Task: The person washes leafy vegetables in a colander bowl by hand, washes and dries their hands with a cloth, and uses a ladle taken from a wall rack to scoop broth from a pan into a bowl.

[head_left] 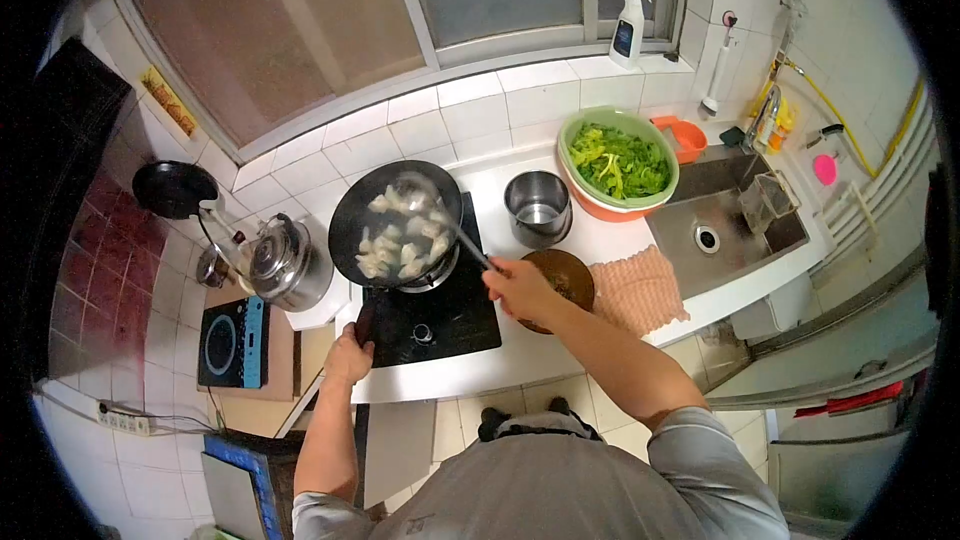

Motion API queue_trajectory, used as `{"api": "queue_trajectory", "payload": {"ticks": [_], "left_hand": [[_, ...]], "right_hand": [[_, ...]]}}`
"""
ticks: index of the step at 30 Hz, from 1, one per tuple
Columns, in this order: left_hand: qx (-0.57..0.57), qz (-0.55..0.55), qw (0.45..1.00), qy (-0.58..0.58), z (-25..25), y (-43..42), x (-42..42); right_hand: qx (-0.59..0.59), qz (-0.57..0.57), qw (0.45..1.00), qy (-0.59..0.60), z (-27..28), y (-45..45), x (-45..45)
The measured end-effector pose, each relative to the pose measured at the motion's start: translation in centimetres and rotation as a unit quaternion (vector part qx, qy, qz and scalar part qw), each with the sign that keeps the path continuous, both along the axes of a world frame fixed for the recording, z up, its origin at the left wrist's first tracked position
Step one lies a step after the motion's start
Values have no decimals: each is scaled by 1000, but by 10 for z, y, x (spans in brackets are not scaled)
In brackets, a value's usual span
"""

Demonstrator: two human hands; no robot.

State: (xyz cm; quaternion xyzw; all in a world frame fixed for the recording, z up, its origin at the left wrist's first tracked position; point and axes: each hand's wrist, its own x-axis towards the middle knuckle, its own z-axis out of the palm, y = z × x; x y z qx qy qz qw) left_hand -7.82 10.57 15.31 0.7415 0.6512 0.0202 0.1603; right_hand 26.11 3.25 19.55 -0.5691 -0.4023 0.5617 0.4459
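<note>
A black wok (pixel 345 235) sits on the gas stove (pixel 430 320), tilted slightly in view, with several pale dumplings (pixel 380 245) in it. My left hand (pixel 348 356) is closed around the wok's dark handle near the counter's front edge. In my right hand (pixel 520 290) is the handle of a long metal ladle or spatula (pixel 466 243). Its blurred head reaches over the dumplings at the wok's far side, so its exact shape cannot be made out. Below my right hand lies a round brown board (pixel 565 275), partly covered by my forearm.
Right of the wok stand a steel pot (pixel 538 208) and a green basin (pixel 572 165) of leafy greens (pixel 620 160). A pink cloth (pixel 640 290) lies before the sink (pixel 685 265). Left are a kettle (pixel 300 270), a small black pan (pixel 174 190) and an induction cooker (pixel 232 343).
</note>
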Motion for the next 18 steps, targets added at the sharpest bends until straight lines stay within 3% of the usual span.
{"api": "queue_trajectory", "payload": {"ticks": [2,4,7,10,14,18], "left_hand": [[13,8,1000,16,0,-8,1],[28,18,999,33,5,-13,10],[61,31,997,37,-9,-16,9],[66,45,995,64,1,-22,23],[73,62,992,77,-1,-24,31],[91,55,989,103,8,-31,36]], "right_hand": [[93,-54,994,-5,-15,-6,25],[19,-113,992,61,-6,-19,55],[-11,-120,992,-48,-10,-29,102],[47,-127,988,-78,-17,-47,126],[151,-133,948,-248,-55,-51,151],[88,-120,924,-353,-31,-59,153]]}}
